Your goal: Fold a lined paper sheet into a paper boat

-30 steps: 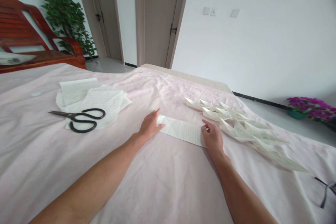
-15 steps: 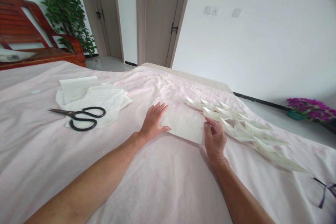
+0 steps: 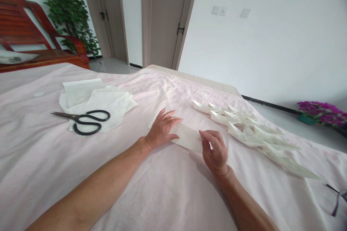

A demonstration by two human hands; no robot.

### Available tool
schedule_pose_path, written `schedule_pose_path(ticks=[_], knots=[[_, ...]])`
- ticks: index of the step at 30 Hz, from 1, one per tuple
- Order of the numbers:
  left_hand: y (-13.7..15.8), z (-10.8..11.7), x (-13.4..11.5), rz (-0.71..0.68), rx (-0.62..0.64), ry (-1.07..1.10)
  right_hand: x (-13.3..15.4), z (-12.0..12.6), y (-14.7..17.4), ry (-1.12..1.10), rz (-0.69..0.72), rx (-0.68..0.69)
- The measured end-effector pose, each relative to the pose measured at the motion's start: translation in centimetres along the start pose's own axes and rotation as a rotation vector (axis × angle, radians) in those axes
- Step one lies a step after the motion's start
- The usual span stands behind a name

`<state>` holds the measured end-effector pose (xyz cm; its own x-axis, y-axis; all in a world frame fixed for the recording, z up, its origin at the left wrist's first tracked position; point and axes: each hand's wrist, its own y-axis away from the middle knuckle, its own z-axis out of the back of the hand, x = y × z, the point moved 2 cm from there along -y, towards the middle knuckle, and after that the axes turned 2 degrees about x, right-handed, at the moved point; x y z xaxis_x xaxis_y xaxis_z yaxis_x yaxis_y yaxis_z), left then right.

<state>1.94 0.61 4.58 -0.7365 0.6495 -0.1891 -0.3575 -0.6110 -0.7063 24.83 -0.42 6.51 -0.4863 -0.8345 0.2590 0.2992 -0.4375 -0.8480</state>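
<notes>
A lined sheet of paper (image 3: 187, 138) lies on the pink cloth between my hands. My left hand (image 3: 164, 130) rests across its left part with fingers spread, and a corner of the sheet shows beyond that hand. At the sheet's right edge, my right hand (image 3: 215, 149) pinches the paper between thumb and fingers. Several folded paper boats (image 3: 248, 135) stand in rows to the right of my right hand. Black-handled scissors (image 3: 84, 121) lie to the left, partly over some loose lined sheets (image 3: 111, 103).
A rumpled pink floral cloth (image 3: 151, 195) covers the surface. Dark-framed glasses (image 3: 336, 198) lie at the right edge. Beyond are a wooden bench (image 3: 24, 32), a green plant (image 3: 67, 18), grey doors (image 3: 165, 18) and purple flowers (image 3: 322, 113).
My right hand has moved left with the paper's right edge. The sheet now reaches out beyond the left side of my left hand and looks narrower between the hands.
</notes>
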Motion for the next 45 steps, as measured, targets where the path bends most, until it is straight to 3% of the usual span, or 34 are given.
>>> schedule_pose_path(ticks=[4,7,12,16,23,27,32,38,45], knots=[[-0.2,0.4,-0.2,-0.002,-0.078,0.029,0.7,0.1,-0.1,-0.061,0.057,0.053],[-0.3,0.8,-0.5,0.009,-0.137,0.049,1.1,0.2,0.0,-0.188,0.02,0.096],[-0.3,1.5,-1.3,-0.068,-0.183,0.048,0.6,0.7,-0.3,-0.342,-0.256,-0.003],[-0.2,1.7,-2.4,-0.201,-0.161,0.071,-0.8,1.7,-1.2,-0.241,-0.414,-0.073],[-0.3,1.6,-3.6,-0.32,-0.085,0.094,-2.7,1.8,-2.0,0.078,-0.354,0.19],[0.0,1.5,-3.7,-0.355,-0.046,0.094,-3.6,0.9,-1.4,0.14,-0.451,0.301],[0.1,1.8,-3.5,-0.346,-0.043,0.074,-4.3,0.9,-0.9,0.108,-0.621,0.31],[1.1,2.6,-2.0,-0.304,0.013,-0.024,-4.7,1.9,-0.7,-0.079,-0.751,0.292],[3.5,2.1,-0.3,-0.075,0.219,-0.04,-5.1,1.5,0.0,-0.236,-0.784,0.544]])
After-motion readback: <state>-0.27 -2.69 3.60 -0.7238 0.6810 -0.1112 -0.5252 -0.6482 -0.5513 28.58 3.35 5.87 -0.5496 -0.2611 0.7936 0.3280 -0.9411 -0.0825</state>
